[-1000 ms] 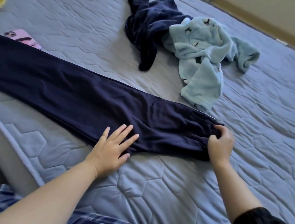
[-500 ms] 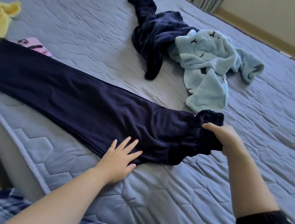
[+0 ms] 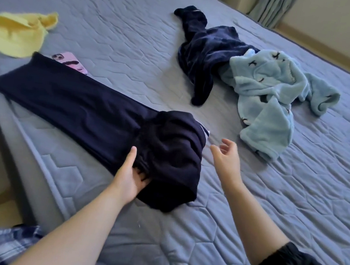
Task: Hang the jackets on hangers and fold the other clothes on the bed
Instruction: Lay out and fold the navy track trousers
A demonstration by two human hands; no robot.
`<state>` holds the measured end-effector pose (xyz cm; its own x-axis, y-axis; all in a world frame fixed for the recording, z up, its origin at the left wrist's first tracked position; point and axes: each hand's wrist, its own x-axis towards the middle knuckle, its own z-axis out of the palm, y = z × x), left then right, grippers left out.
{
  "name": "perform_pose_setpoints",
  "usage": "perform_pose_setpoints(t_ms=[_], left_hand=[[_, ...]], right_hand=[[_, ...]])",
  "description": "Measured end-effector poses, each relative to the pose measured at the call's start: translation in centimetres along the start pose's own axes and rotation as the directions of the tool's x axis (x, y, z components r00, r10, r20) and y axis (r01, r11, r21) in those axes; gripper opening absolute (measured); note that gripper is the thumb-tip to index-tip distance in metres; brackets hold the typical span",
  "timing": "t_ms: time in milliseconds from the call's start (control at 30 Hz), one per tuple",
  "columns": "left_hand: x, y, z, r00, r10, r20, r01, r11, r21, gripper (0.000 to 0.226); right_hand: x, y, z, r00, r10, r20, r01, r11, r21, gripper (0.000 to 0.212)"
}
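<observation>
The dark trousers (image 3: 73, 106) lay along the near edge of the bed (image 3: 282, 200), one end doubled back in a loose heap. The left hand (image 3: 129, 178) gripped that fold; the right hand (image 3: 226, 158) hovered beside it, slack and empty. Folding looked half done: next the heap wanted flattening and a second fold.

One head-worn view, close, downward over the bed (image 3: 125, 27).

Left hand (image 3: 130, 177) around folded navy trousers (image 3: 74, 102) — grey bed (image 3: 248, 207).
</observation>
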<state>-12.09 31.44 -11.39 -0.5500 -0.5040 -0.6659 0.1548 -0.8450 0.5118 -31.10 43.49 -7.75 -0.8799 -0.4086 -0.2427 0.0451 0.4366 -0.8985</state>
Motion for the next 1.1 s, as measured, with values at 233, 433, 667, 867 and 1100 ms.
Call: perform_pose_setpoints(t_ms=[233, 433, 667, 867, 1100], left_hand=[[1.6, 0.4, 3.8, 0.88, 0.366, -0.301, -0.307, 0.924, 0.227, 0.039], [3.1, 4.4, -0.6, 0.836, 0.396, -0.38, -0.388, 0.916, 0.102, 0.031], [3.5, 2.4, -1.7, 0.975, 0.023, -0.222, -0.052, 0.991, -0.124, 0.041], [2.9, -0.1, 0.2, 0.963, 0.02, -0.269, -0.003, 0.998, 0.063, 0.025], [3.1, 0.6, -0.1, 0.937, 0.125, -0.325, -0.076, 0.984, 0.161, 0.035]], right_hand=[[0.0, 4.6, 2.5, 0.882, 0.259, 0.394, -0.348, 0.921, 0.174, 0.024], [1.3, 3.3, 3.6, 0.988, 0.06, 0.145, -0.06, 0.998, -0.001, 0.068], [6.9, -3.4, 6.4, 0.895, -0.275, 0.35, 0.405, 0.83, -0.383, 0.055], [10.0, -6.7, 8.8, 0.75, 0.012, 0.661, 0.413, 0.772, -0.483, 0.048], [11.8, -6.9, 9.6, 0.72, 0.123, 0.683, 0.306, 0.827, -0.471, 0.03]])
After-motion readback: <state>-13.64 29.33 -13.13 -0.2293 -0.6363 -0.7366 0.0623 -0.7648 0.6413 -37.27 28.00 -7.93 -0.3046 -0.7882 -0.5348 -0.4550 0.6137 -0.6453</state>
